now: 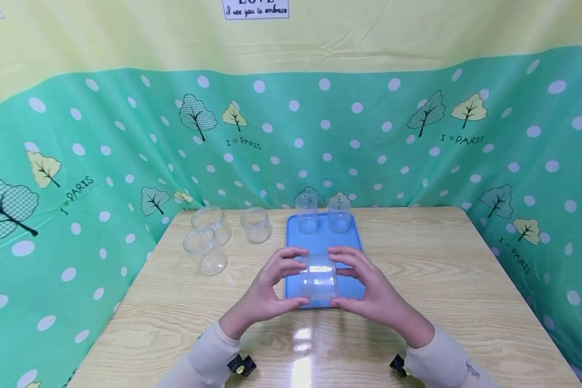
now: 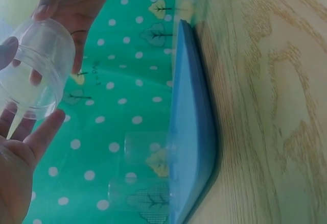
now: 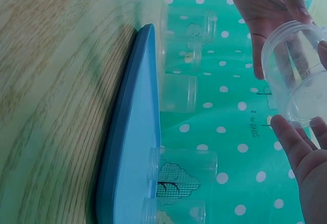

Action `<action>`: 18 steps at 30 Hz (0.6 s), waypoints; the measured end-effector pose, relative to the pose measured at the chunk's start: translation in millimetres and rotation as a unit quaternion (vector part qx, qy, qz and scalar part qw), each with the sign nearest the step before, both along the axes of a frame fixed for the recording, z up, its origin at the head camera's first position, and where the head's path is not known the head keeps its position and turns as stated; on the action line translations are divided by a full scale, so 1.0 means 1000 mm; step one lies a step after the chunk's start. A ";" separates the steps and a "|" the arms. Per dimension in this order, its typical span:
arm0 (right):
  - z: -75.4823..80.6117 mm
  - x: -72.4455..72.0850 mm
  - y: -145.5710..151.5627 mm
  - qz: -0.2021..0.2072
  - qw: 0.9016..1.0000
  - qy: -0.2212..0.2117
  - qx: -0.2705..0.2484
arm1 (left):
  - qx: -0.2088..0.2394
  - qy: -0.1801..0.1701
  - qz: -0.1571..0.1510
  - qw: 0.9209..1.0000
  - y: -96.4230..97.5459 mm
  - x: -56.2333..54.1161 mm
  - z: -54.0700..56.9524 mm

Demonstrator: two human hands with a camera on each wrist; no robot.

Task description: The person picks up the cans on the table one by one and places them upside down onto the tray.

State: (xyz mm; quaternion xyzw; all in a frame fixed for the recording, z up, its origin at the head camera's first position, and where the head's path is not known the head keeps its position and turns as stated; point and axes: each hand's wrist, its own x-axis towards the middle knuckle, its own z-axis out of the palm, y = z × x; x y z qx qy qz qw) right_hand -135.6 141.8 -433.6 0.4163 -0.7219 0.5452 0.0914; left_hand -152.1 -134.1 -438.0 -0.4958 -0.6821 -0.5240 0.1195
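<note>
Fingers of the left hand [image 1: 270, 289] and right hand [image 1: 372, 284] pinch a clear, cylindrical plastic jar [image 1: 319, 277] sideways above the blue rectangular tray [image 1: 322, 240]; the step looks like inverting; next likely calls for tipping its mouth down.

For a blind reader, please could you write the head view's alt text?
Two hands hold a clear plastic-looking cylindrical jar sideways. A blue rectangular tray with two clear upright jars shows behind it; three more stand at left.

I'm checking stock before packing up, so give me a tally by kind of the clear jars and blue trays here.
Clear jars: 6
Blue tray: 1
Total: 7
</note>
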 end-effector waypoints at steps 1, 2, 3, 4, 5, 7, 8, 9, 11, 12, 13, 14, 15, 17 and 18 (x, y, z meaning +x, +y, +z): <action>0.000 0.000 0.000 -0.001 1.000 -0.001 0.002 | -0.001 0.000 -0.001 1.000 0.000 0.000 0.000; 0.000 0.000 0.000 -0.002 1.000 -0.002 0.003 | -0.002 0.000 -0.002 1.000 0.000 0.000 0.001; 0.000 0.000 0.000 -0.004 1.000 -0.003 0.003 | -0.002 0.000 -0.004 1.000 -0.001 -0.001 0.001; 0.000 0.000 0.000 -0.004 1.000 -0.002 0.003 | -0.002 0.001 -0.005 1.000 -0.001 -0.001 0.001; 0.000 0.000 0.000 -0.004 1.000 -0.001 0.003 | -0.001 0.001 -0.007 1.000 -0.001 -0.001 0.001; 0.000 -0.001 0.000 -0.004 1.000 0.005 0.002 | -0.002 0.005 -0.008 1.000 -0.002 -0.002 0.001; 0.000 -0.001 0.000 -0.004 1.000 0.008 0.000 | -0.002 0.007 -0.007 1.000 -0.003 -0.003 0.001; 0.000 -0.001 0.001 -0.004 1.000 0.011 -0.002 | -0.001 0.011 -0.007 1.000 -0.003 -0.003 0.001; 0.000 -0.002 0.001 -0.004 1.000 0.019 -0.005 | 0.000 0.018 -0.006 1.000 -0.004 -0.005 0.002; 0.000 -0.002 0.001 -0.005 1.000 0.022 -0.006 | 0.001 0.021 -0.005 1.000 -0.005 -0.005 0.002; 0.000 -0.002 0.001 -0.006 1.000 0.026 -0.007 | 0.003 0.025 -0.003 1.000 -0.005 -0.006 0.003; 0.001 -0.002 0.002 -0.008 1.000 0.028 -0.008 | 0.003 0.030 0.000 1.000 -0.006 -0.006 0.003; 0.001 -0.003 0.002 -0.011 0.999 0.030 -0.008 | 0.003 0.036 0.006 0.999 -0.006 -0.007 0.004; 0.003 -0.003 0.003 -0.018 0.999 0.035 -0.007 | -0.002 0.052 0.024 0.998 -0.007 -0.008 0.006; 0.004 -0.004 0.004 -0.022 0.999 0.034 -0.005 | -0.004 0.059 0.032 0.998 -0.007 -0.008 0.007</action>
